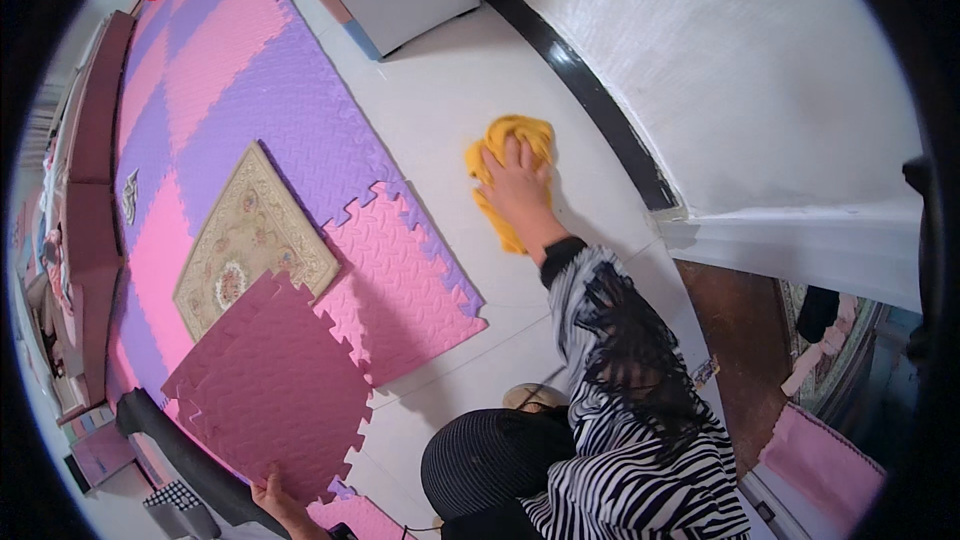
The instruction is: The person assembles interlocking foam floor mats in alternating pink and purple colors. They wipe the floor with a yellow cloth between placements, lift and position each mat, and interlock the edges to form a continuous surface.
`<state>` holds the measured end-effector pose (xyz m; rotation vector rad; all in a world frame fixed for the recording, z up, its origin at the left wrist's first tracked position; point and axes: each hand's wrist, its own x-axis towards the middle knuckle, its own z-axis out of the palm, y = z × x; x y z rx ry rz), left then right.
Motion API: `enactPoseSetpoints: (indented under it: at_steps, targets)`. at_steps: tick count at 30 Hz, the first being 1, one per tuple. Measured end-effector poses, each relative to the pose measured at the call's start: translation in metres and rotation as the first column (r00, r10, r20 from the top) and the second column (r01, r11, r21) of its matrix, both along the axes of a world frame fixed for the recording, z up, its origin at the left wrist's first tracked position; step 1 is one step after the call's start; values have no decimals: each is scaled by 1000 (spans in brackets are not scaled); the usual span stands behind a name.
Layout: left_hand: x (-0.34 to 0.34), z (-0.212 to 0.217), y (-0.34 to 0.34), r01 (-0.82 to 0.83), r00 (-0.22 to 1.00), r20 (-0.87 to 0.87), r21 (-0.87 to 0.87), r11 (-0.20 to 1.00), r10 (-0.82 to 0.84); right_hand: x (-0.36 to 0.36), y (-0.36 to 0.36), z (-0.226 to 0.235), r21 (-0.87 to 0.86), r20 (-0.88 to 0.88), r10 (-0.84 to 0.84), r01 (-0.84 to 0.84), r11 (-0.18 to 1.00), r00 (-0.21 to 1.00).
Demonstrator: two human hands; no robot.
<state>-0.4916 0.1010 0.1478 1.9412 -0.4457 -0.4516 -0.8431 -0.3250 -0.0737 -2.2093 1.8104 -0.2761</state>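
Pressing yellow cloth (pixel 512 155), right hand (pixel 517 183), open white floor (pixel 450 100)

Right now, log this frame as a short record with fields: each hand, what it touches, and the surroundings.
right hand: right hand pressed flat on a yellow cloth on the white floor
left hand: left hand at the lower edge of a lifted dark pink foam tile
mat: pink and purple foam mat of interlocked tiles, left of the cloth
on mat: small beige patterned rug
wall: white wall with black baseboard, right of the cloth
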Motion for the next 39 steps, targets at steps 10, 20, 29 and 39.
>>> enactPoseSetpoints:
  at_steps: [10,20,29,39]
  targets:
    - [5,-16,2,28,998,-46,-127,992,-34,-289,266,2,105,-457,-228,307,946,860]
    - [17,-19,20,63,997,-31,-195,979,-70,-238,168,100,126,-225,-229,261,957,947]
    - [5,-15,23,3,1000,-5,-130,991,-3,-13,26,33,162,43,37,-44,986,998]
    - [10,-16,10,-46,995,-93,-115,992,35,-109,199,-5,-11,-17,466,-467,884,884]
